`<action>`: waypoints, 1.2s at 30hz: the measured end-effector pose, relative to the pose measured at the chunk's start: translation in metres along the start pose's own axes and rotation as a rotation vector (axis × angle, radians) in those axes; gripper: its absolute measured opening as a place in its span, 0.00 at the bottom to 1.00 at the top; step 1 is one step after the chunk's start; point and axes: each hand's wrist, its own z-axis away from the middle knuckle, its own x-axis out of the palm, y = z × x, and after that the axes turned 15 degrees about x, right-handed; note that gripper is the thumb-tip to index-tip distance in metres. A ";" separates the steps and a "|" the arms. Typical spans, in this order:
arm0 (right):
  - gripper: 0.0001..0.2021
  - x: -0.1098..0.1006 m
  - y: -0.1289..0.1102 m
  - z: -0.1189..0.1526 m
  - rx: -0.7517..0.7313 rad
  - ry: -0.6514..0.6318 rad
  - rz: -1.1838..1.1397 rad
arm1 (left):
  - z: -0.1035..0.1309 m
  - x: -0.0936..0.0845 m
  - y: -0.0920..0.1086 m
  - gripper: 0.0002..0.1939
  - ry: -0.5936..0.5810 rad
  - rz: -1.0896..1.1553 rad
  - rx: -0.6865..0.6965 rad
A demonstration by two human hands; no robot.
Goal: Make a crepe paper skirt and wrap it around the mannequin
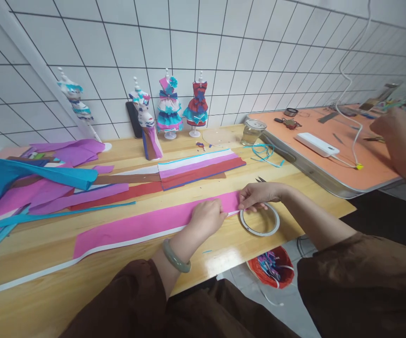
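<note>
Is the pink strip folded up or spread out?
Spread out: the pink strip lies lengthwise along the table, its right end at the right hand.

The left hand (207, 218) rests curled upon a pink strip (132, 226), whose near edge lies along white tape (41, 273). The right hand (259, 194) is at the strip's right end, by the roll (277, 221). Behind stand four mannequins (169, 105), near the wall (245, 51).
</note>
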 end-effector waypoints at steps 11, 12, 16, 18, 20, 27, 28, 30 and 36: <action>0.21 -0.010 0.019 0.006 0.082 0.098 -0.017 | -0.003 0.003 0.000 0.12 0.016 -0.086 0.016; 0.21 -0.011 0.020 0.005 0.081 0.099 -0.019 | -0.002 0.003 0.001 0.12 0.016 -0.089 0.015; 0.21 -0.011 0.023 0.005 0.086 0.114 -0.026 | -0.002 0.000 0.003 0.12 0.001 -0.096 0.019; 0.22 -0.011 0.023 0.005 0.111 0.121 -0.019 | -0.001 -0.001 0.004 0.11 -0.006 -0.095 0.016; 0.22 -0.011 0.022 0.005 0.150 0.129 0.001 | -0.001 -0.001 0.004 0.11 -0.007 -0.094 0.012; 0.24 -0.016 0.019 0.008 0.237 0.120 0.085 | -0.003 0.002 0.002 0.12 -0.012 -0.107 0.010; 0.25 -0.017 0.020 0.009 0.235 0.103 0.086 | -0.003 0.003 0.002 0.12 -0.012 -0.110 0.010; 0.24 -0.019 0.022 0.012 0.215 0.065 0.076 | -0.003 0.005 0.001 0.13 -0.013 -0.117 0.012; 0.23 -0.023 0.026 0.020 0.177 0.024 0.041 | -0.002 0.003 0.002 0.13 -0.006 -0.130 0.016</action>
